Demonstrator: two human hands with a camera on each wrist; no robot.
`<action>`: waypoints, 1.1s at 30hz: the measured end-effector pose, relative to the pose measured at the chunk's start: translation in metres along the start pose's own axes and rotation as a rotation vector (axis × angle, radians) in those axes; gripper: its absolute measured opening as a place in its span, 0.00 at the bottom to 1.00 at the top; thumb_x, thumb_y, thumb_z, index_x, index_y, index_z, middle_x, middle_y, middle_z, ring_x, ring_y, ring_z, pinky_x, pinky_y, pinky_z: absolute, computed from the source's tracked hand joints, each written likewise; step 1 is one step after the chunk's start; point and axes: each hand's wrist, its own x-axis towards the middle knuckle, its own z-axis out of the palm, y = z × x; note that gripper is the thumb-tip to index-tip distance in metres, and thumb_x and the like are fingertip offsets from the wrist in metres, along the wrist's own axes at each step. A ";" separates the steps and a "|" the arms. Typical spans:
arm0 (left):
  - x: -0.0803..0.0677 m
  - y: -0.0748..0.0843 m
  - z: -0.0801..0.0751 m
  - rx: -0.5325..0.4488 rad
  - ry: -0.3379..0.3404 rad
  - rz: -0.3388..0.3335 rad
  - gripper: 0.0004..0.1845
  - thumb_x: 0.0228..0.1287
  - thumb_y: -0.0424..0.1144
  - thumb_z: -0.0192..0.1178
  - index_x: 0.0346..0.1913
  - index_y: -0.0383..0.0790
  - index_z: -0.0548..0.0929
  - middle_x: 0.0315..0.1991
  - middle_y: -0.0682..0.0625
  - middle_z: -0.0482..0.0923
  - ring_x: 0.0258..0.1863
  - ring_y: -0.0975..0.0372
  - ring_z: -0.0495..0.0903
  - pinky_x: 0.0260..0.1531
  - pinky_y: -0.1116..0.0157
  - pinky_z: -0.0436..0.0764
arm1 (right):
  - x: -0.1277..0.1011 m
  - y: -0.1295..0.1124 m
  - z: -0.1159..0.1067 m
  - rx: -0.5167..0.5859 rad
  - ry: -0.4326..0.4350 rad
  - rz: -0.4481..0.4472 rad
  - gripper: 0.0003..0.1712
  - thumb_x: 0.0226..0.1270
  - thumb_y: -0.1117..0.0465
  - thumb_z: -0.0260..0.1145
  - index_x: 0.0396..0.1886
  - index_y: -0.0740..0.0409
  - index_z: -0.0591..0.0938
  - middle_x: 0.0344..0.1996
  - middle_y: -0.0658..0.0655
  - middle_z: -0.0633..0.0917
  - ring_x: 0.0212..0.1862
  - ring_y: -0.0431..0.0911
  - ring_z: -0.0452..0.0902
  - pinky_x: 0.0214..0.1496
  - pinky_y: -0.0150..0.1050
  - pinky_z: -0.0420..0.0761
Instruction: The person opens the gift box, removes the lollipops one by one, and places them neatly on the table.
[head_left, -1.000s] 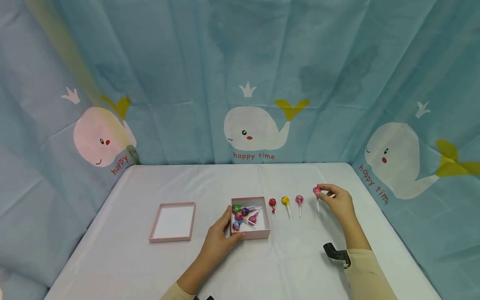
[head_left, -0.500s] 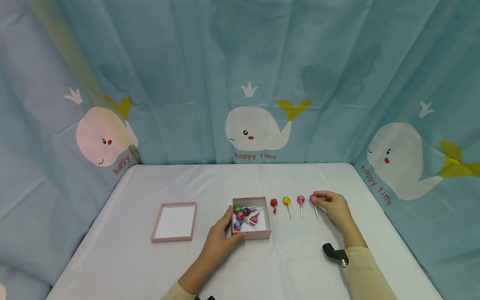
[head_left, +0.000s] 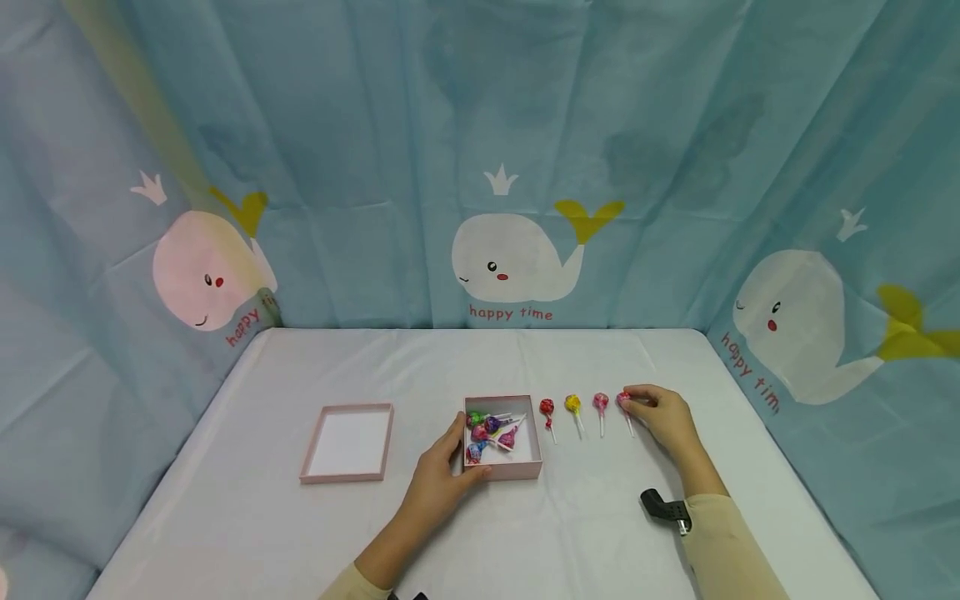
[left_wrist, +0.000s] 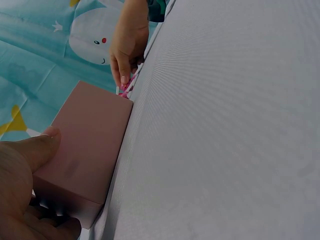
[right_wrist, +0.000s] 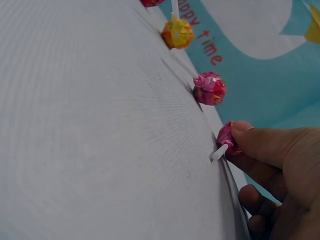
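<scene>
My right grip [head_left: 663,415] pinches a pink lollipop [right_wrist: 226,134] towards the far right corner of the desk [head_left: 585,525]; from here I see three more lollipops [head_left: 573,403] lined up beside it. My left grip [head_left: 437,472] holds the box [head_left: 516,472] by its near left corner.

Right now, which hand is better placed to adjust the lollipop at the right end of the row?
Probably the right hand: its fingers pinch that pink lollipop, while the left hand holds the box, farther from it.
</scene>
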 end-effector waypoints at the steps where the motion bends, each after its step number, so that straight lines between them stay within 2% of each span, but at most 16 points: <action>1: 0.000 0.000 0.000 0.000 -0.001 -0.002 0.55 0.55 0.50 0.77 0.80 0.38 0.58 0.79 0.43 0.57 0.77 0.50 0.60 0.75 0.55 0.63 | 0.000 0.001 0.000 0.000 -0.002 0.001 0.23 0.70 0.49 0.72 0.58 0.56 0.86 0.52 0.61 0.89 0.50 0.52 0.82 0.53 0.46 0.80; 8: -0.001 0.002 0.000 -0.001 -0.010 -0.006 0.55 0.55 0.50 0.77 0.81 0.38 0.58 0.79 0.44 0.57 0.78 0.50 0.59 0.75 0.55 0.63 | -0.001 0.001 -0.001 -0.012 0.013 -0.014 0.22 0.69 0.50 0.73 0.57 0.55 0.87 0.48 0.60 0.89 0.42 0.47 0.79 0.44 0.41 0.78; 15: -0.001 0.002 0.000 0.010 -0.007 -0.023 0.56 0.54 0.52 0.76 0.81 0.40 0.57 0.79 0.44 0.57 0.78 0.50 0.60 0.74 0.56 0.64 | -0.001 -0.001 -0.004 -0.022 0.029 -0.026 0.21 0.69 0.52 0.73 0.57 0.56 0.87 0.44 0.60 0.89 0.39 0.47 0.76 0.40 0.38 0.76; 25: -0.001 0.002 0.000 -0.003 -0.002 -0.012 0.55 0.55 0.50 0.76 0.81 0.39 0.57 0.79 0.43 0.57 0.78 0.50 0.59 0.74 0.56 0.65 | 0.000 -0.004 -0.012 -0.013 0.006 -0.005 0.22 0.70 0.52 0.72 0.60 0.55 0.85 0.44 0.61 0.86 0.43 0.51 0.76 0.42 0.40 0.75; 33: -0.001 0.002 -0.001 -0.005 -0.006 -0.018 0.55 0.55 0.50 0.76 0.81 0.39 0.57 0.79 0.43 0.57 0.78 0.50 0.59 0.74 0.56 0.64 | -0.004 -0.017 -0.022 -0.036 0.023 -0.025 0.20 0.71 0.57 0.71 0.61 0.54 0.84 0.51 0.66 0.84 0.51 0.56 0.75 0.44 0.42 0.74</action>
